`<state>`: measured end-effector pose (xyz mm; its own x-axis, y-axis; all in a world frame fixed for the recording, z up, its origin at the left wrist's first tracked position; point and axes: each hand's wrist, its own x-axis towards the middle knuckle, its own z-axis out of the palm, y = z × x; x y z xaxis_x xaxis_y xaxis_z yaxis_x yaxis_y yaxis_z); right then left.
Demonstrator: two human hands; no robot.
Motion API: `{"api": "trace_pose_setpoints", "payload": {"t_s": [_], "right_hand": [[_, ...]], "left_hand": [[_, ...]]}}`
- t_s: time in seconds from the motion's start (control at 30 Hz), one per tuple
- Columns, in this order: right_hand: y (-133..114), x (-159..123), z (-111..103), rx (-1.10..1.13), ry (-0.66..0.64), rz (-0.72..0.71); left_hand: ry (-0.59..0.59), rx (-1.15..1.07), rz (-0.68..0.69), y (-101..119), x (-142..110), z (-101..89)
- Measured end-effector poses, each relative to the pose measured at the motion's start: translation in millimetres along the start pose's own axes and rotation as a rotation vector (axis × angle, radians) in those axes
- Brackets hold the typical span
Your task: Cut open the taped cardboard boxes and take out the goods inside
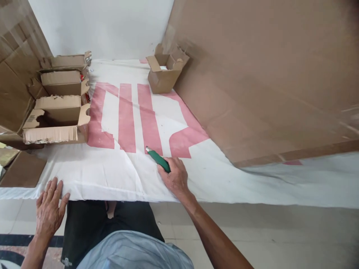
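In the head view, the right hand (176, 176) is closed around a green knife (159, 161), its silver tip over a red stripe (150, 127) of the white cloth (101, 168). The left hand (50, 207) is spread, fingers at the cloth's front edge. A small open box (162, 83) stands beyond the knife, beside a large cardboard panel (266, 86); opened boxes (56, 135) stand at left.

Boxes (53, 135) stand one behind another on the left of the cloth (98, 172), a separate box (160, 83) sits farther back beside the panel (266, 82) on the right, and the right hand's (176, 177) cutter (157, 158) is before it.
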<state>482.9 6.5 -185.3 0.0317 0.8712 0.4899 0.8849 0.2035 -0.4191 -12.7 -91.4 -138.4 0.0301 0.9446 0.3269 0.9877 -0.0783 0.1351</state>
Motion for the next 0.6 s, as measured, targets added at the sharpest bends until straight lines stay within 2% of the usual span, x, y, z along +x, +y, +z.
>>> {"api": "trace_pose_setpoints", "payload": {"t_s": [0.17,0.33,0.47,0.6], "right_hand": [[-1.7,3.2,-0.8,-0.006,-0.017,0.02],[-1.2,-0.6,0.1,0.016,-0.004,0.049],[8.5,-11.2,5.5,0.01,-0.012,0.041],[22.3,-13.5,15.9,0.001,-0.008,0.024]], "left_hand": [[0.027,-0.008,0.027,-6.0,-1.0,1.4],[0.076,-0.016,-0.02,-12.0,-6.2,7.9],[0.052,-0.023,-0.023,-9.4,-26.2,-0.5],[0.09,-0.082,-0.16,-13.9,-45.5,-17.1]]}}
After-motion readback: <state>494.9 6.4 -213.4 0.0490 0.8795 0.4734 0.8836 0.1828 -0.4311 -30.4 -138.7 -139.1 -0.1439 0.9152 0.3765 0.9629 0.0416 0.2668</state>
